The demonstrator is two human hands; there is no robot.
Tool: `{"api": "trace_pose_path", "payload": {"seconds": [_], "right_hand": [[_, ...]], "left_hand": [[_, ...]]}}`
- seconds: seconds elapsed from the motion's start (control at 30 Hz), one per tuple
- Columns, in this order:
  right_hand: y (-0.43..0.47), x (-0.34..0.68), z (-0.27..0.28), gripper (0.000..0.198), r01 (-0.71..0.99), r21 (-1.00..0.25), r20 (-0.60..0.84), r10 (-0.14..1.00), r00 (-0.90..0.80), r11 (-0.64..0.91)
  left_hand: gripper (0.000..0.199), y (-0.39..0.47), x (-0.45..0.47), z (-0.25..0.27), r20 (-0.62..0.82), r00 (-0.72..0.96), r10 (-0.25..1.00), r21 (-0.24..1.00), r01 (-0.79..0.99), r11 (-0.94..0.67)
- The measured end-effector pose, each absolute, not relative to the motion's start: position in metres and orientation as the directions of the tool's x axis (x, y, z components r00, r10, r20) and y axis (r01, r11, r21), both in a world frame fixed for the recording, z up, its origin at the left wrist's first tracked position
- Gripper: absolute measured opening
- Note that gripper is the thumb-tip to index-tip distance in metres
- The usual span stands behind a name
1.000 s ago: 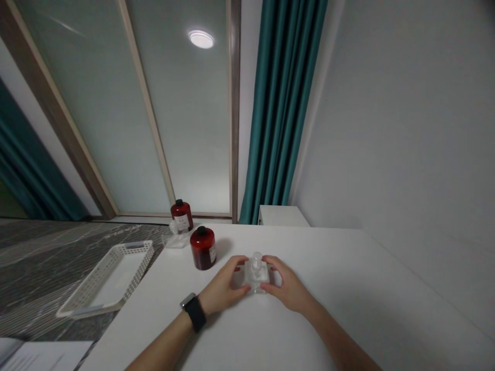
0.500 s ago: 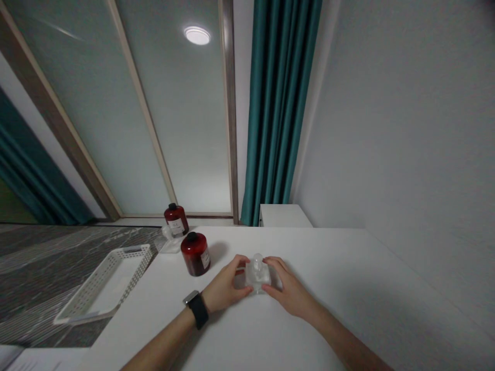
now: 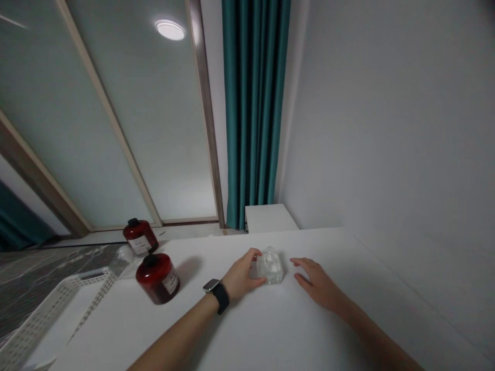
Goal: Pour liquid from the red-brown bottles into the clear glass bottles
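A small square clear glass bottle (image 3: 271,269) with a rounded top rests on the white table. My left hand (image 3: 244,273), with a dark watch at the wrist, grips its left side between thumb and fingers. To the right of the bottle, my right hand (image 3: 315,284) is apart from it, thumb and fingers spread with nothing between them. Farther left stands a dark red bottle (image 3: 157,281) with a black cap and a white label. Behind that one is a second red bottle (image 3: 141,238), beside another clear glass piece (image 3: 126,253) that is partly hidden.
A white perforated basket (image 3: 62,288) lies at the left on a dark streaked surface, next to the white table (image 3: 247,335). Past the far edge are a white cabinet (image 3: 270,219), a teal curtain (image 3: 253,113) and frosted sliding doors. A grey wall (image 3: 394,129) rises on the right.
My right hand has let go of the glass bottle and moved off to the right. My left hand stays on the bottle. The view has turned, shifting the red bottles and basket leftward.
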State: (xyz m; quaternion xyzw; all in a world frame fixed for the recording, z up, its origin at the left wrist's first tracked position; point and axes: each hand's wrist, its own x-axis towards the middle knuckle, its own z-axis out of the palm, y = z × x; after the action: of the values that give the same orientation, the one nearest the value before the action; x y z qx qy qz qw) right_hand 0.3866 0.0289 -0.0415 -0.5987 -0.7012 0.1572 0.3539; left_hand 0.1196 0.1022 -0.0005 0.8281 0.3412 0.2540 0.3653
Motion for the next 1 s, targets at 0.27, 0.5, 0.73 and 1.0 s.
{"api": "trace_pose_path", "payload": {"seconds": [0.27, 0.5, 0.73, 1.0], "right_hand": [[0.042, 0.458, -0.052, 0.037, 0.629, -0.775, 0.399, 0.819, 0.412, 0.061], [0.048, 0.468, -0.051, 0.039, 0.461, -0.887, 0.375, 0.562, 0.737, -0.012], [0.051, 0.477, -0.055, 0.043, 0.321, -0.947, 0.303, 0.387, 0.871, 0.021], [0.063, 0.507, -0.078, 0.052, 0.248, -0.968, 0.249, 0.252, 0.935, 0.036]], "left_hand": [[0.054, 0.135, 0.199, -0.011, 0.181, 0.691, 0.7, 0.742, 0.371, -0.558], [0.054, 0.161, 0.282, -0.024, 0.225, 0.722, 0.655, 0.702, 0.346, -0.622], [0.055, 0.187, 0.361, -0.029, 0.232, 0.739, 0.633, 0.651, 0.365, -0.665], [0.057, 0.224, 0.442, -0.046, 0.211, 0.73, 0.65, 0.656, 0.387, -0.648]]}}
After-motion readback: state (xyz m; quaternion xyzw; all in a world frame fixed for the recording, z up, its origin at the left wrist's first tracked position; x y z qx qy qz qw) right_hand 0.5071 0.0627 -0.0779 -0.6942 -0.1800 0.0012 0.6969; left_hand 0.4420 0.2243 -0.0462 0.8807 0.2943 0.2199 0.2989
